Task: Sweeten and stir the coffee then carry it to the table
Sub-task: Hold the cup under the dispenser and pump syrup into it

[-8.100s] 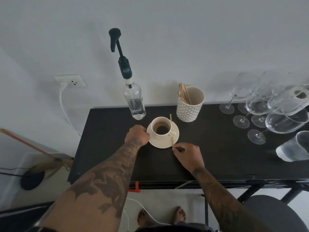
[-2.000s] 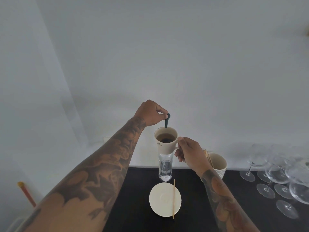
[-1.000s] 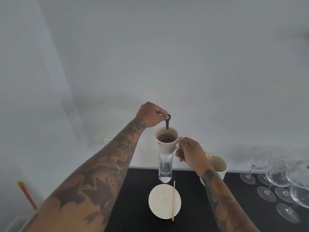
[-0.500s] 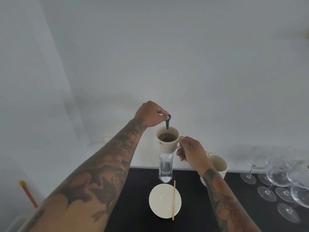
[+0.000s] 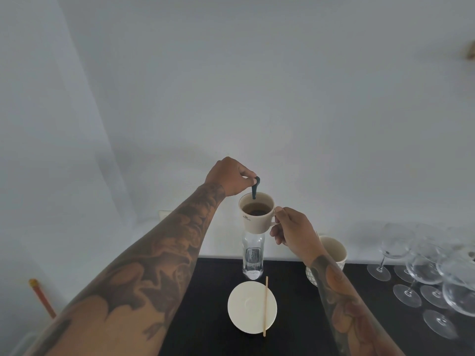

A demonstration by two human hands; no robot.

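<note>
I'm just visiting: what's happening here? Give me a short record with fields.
left hand: left hand presses the dark pump head of the clear bottle
right hand: right hand holds the coffee cup by its handle, raised under the spout
cup contents: dark coffee
saucer: saucer on the black table, no cup on it
stir stick: wooden stick lies across the saucer
nearby: patterned cup, wine glasses

Below the right hand point(image 5: 293, 229), a patterned cup point(image 5: 334, 255) stands on the dark worktop point(image 5: 205, 304); farther right, stemmed glasses point(image 5: 421, 273) cluster. A wall socket point(image 5: 164, 214) sits under the left forearm.
</note>
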